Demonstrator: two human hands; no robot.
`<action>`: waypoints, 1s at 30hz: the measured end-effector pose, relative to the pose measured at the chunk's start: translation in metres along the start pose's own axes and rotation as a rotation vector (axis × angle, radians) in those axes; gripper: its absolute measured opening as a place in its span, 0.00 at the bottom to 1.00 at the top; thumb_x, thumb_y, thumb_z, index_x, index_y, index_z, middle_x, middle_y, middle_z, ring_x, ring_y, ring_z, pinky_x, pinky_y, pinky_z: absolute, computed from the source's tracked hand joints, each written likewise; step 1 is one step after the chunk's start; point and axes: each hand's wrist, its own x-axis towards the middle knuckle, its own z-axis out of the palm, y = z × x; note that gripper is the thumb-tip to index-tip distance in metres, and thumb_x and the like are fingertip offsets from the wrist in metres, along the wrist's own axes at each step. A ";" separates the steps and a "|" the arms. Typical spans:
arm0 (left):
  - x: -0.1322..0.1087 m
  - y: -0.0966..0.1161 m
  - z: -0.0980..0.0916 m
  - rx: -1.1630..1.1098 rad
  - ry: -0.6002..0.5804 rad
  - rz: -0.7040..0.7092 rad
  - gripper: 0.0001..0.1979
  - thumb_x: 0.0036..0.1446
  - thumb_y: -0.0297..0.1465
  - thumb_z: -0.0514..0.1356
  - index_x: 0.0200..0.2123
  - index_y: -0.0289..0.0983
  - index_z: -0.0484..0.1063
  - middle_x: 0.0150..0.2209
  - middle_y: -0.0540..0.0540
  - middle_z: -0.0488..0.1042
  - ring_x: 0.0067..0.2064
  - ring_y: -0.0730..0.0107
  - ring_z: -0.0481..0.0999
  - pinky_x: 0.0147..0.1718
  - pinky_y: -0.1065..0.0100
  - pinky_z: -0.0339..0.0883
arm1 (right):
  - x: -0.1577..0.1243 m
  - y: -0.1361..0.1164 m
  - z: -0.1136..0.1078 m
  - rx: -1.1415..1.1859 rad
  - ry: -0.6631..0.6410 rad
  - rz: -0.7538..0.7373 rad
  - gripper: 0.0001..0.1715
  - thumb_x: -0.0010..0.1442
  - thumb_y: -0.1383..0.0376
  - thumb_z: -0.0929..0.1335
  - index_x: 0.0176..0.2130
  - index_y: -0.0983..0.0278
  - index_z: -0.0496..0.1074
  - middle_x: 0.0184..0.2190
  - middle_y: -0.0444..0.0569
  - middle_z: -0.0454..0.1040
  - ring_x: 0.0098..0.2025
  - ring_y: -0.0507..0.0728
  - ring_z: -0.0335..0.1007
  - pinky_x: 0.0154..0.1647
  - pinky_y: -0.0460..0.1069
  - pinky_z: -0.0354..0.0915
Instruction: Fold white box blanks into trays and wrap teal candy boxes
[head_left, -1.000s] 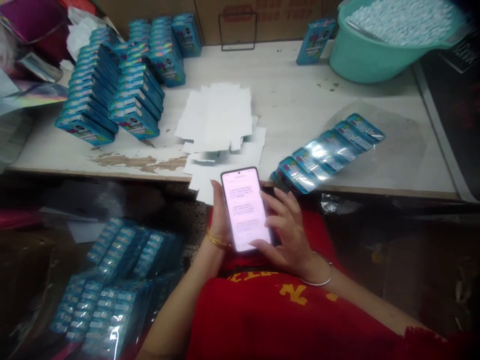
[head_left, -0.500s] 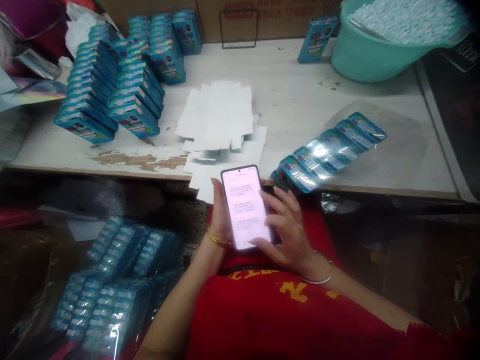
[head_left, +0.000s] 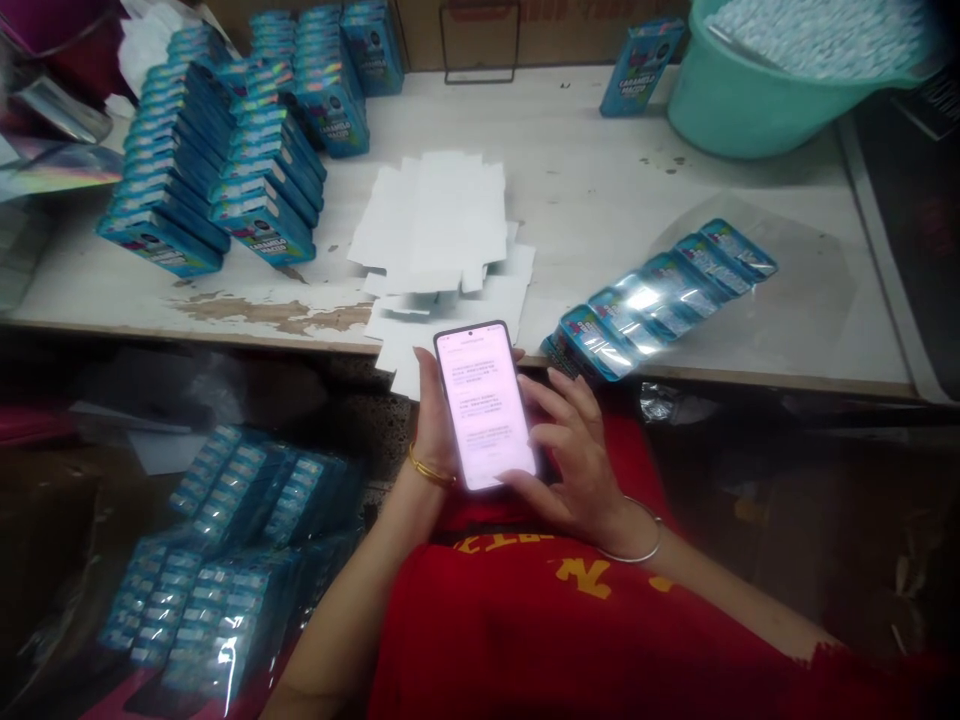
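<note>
A lit smartphone (head_left: 491,410) with lines of text on its pale screen lies in my left hand (head_left: 433,425), whose thumb runs along the left edge and whose fingers wrap behind it. My right hand (head_left: 574,455) hovers at the phone's right side, fingers spread and curved, the thumb at the lower part of the screen. Nothing is held in that hand. Just beyond the phone, flat white carton blanks (head_left: 435,225) are stacked at the front of the worktable (head_left: 585,190). To their right lies a row of blue packs (head_left: 660,295) in clear film.
Blue candy boxes (head_left: 262,220) stand in rows at the table's left. A green basin (head_left: 742,110) full of pale blue pieces is at the back right, beside a single blue box (head_left: 641,68). Film-wrapped bundles of boxes (head_left: 225,590) sit below the table at left.
The phone and my left hand have shifted slightly left and up in the view. My right hand has hardly moved. The table scene has shifted a little with the camera.
</note>
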 end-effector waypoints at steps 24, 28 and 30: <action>0.002 0.001 -0.006 0.093 -0.004 0.063 0.48 0.52 0.63 0.37 0.47 0.28 0.72 0.32 0.38 0.77 0.31 0.62 0.78 0.32 0.65 0.72 | -0.001 -0.005 -0.003 -0.026 0.021 -0.005 0.09 0.56 0.70 0.66 0.27 0.61 0.61 0.55 0.48 0.67 0.61 0.64 0.56 0.63 0.67 0.51; 0.002 0.001 -0.006 0.119 -0.018 0.065 0.48 0.51 0.63 0.36 0.48 0.28 0.72 0.33 0.37 0.78 0.34 0.60 0.78 0.35 0.62 0.72 | -0.002 -0.006 -0.003 -0.013 0.024 -0.012 0.09 0.55 0.71 0.66 0.26 0.61 0.61 0.56 0.46 0.67 0.60 0.65 0.57 0.63 0.67 0.51; 0.001 0.001 -0.006 0.105 -0.026 0.052 0.49 0.50 0.64 0.37 0.49 0.28 0.71 0.33 0.37 0.78 0.36 0.57 0.79 0.37 0.60 0.72 | -0.002 -0.006 -0.003 -0.005 0.022 -0.015 0.09 0.54 0.71 0.66 0.26 0.61 0.61 0.56 0.47 0.67 0.60 0.65 0.57 0.63 0.67 0.51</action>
